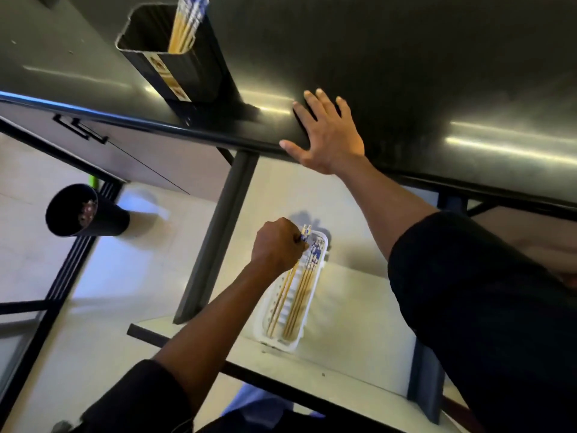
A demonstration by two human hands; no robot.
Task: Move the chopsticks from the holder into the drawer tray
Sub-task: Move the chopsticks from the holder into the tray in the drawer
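The worktop (406,73) is dark and smooth with a glossy finish that throws back long streaks of light. The holder (175,67) looks like black ribbed plastic, fairly matt, with a paper-like label down one corner. The chopsticks (184,29) in it look like pale wood with blue-and-white patterned tops. The tray (312,295) is white plastic, smooth and slightly shiny, with a ribbed floor. The shelf (352,339) under it is pale and matt. Both sleeves (484,307) are black matt cloth.

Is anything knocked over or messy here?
Yes. A black cup lies tipped on its side on the floor, left of the table leg. The chopsticks in the white tray lie neatly.
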